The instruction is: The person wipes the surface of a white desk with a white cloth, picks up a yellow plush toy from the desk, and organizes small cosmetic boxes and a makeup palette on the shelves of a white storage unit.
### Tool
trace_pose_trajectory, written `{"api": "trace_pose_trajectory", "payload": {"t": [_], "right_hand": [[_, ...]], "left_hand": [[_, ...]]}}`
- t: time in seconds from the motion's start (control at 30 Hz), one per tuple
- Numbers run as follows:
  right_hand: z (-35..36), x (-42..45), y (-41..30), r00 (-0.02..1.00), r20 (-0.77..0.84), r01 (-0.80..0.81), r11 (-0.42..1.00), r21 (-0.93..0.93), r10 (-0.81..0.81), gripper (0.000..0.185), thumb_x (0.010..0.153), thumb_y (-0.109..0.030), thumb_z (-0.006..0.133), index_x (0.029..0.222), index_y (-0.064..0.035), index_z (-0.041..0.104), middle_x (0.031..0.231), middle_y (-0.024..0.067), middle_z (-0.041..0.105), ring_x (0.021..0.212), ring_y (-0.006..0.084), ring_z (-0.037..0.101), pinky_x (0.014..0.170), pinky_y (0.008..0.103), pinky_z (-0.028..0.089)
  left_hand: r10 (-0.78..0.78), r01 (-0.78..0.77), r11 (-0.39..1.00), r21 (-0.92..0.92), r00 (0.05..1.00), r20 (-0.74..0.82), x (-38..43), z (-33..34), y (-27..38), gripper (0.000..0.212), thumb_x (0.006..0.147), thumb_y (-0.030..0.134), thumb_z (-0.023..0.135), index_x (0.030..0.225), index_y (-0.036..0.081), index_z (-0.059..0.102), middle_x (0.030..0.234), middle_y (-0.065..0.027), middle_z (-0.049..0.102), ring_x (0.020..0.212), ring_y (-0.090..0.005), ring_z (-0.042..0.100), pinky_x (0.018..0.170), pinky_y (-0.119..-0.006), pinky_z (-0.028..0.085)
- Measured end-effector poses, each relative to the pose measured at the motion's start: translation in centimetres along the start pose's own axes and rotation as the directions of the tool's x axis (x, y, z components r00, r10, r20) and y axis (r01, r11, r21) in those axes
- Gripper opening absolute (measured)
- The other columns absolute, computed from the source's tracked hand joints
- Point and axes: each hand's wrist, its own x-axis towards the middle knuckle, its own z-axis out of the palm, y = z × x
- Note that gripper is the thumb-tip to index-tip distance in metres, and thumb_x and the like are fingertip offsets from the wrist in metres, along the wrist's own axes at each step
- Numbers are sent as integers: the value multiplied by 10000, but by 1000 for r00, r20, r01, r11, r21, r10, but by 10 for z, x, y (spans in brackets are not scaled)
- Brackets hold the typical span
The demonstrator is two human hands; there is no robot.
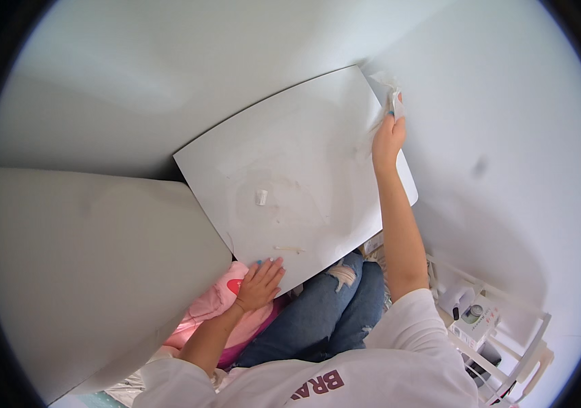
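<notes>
My right hand (pixel 389 135) is stretched out at the far right edge of a white tabletop (pixel 321 143), its fingers closed on a crumpled white tissue (pixel 396 102) near the wall. At the near left corner of the table, my left hand (pixel 261 283) rests flat with fingers spread, holding nothing. Between the hands lie a cotton swab (pixel 290 249), close to the near edge, and a small white piece with faint print (pixel 261 197). Smudges and small bits of debris mark the surface around them.
A pale upholstered or padded panel (pixel 107 265) adjoins the table's left side. Walls border the far and right sides. Pink fabric (pixel 219 293) lies under my left forearm. At lower right stands a white rack (pixel 520 352) holding a lint remover box (pixel 476 319).
</notes>
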Motion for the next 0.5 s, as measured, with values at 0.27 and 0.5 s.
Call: {"api": "trace_pose_trajectory", "payload": {"t": [0.27, 0.5], "right_hand": [[37, 36, 101, 889, 450, 410, 578, -706, -82, 524, 778, -171, 434, 1256, -8, 294, 1315, 199, 264, 1219, 371, 209, 1001, 419, 182], [67, 58, 100, 915, 388, 325, 777, -540, -113, 486, 771, -244, 467, 1164, 12, 340, 1295, 197, 296, 1202, 354, 249, 1003, 429, 175]], "left_hand": [[14, -14, 1000, 1, 1000, 7, 4, 0, 1, 446, 742, 311, 507, 1139, 111, 478, 1303, -58, 348, 1164, -206, 337, 962, -379, 208], [-17, 17, 999, -28, 1000, -5, 0, 2, 3, 441, 728, 295, 518, 1128, 112, 486, 1293, -43, 366, 1166, -186, 345, 960, -367, 211]]}}
